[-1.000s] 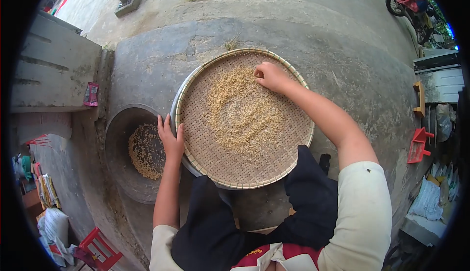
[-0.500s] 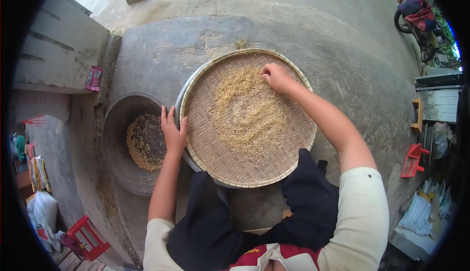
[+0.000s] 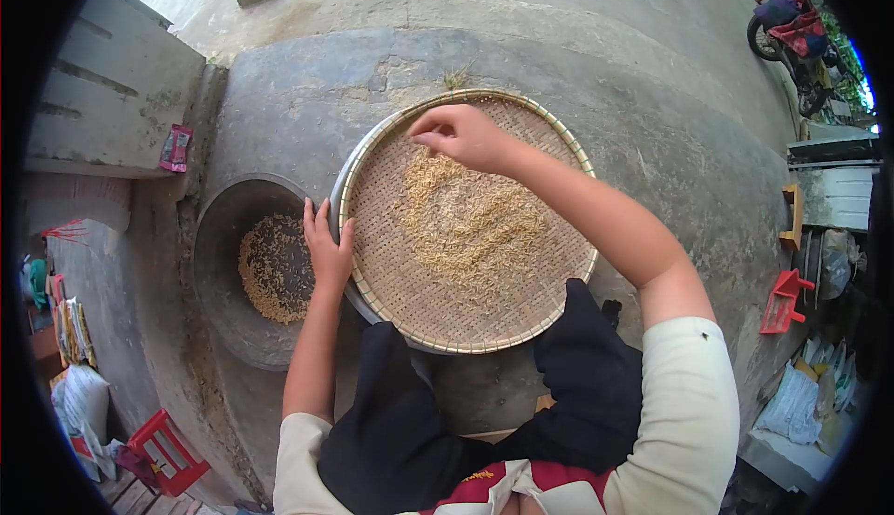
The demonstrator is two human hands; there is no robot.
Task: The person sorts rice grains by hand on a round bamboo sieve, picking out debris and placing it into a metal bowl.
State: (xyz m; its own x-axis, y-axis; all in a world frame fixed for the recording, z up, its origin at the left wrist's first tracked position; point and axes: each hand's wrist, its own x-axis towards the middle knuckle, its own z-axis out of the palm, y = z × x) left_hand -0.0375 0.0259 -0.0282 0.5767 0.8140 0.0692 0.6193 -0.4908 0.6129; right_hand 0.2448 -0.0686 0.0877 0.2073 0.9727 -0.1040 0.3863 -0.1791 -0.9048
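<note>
A round woven bamboo winnowing tray (image 3: 391, 277) lies in front of me, tilted over the rim of a grey metal basin (image 3: 337, 189). Unhusked grain (image 3: 475, 236), probably rice, is spread in a loose patch on the weave. At the tray's left edge rests my left hand (image 3: 328, 245), fingers stretched and apart, touching the rim. My right hand (image 3: 466, 135) is over the upper left part of the tray, thumb and fingers pinched together; what is between them, if anything, is too small to make out.
Left of the tray stands a dark round tub (image 3: 223, 245) with scattered grain (image 3: 275, 273) inside. A pink packet (image 3: 176, 148) lies by the concrete block. A red plastic stool (image 3: 168, 450) is at lower left, a red plastic object (image 3: 784, 303) at right, a motorbike (image 3: 792, 40) farther back.
My right hand has moved left across the top of the tray, from the grain's upper right edge to its upper left. My left hand has stayed at the rim.
</note>
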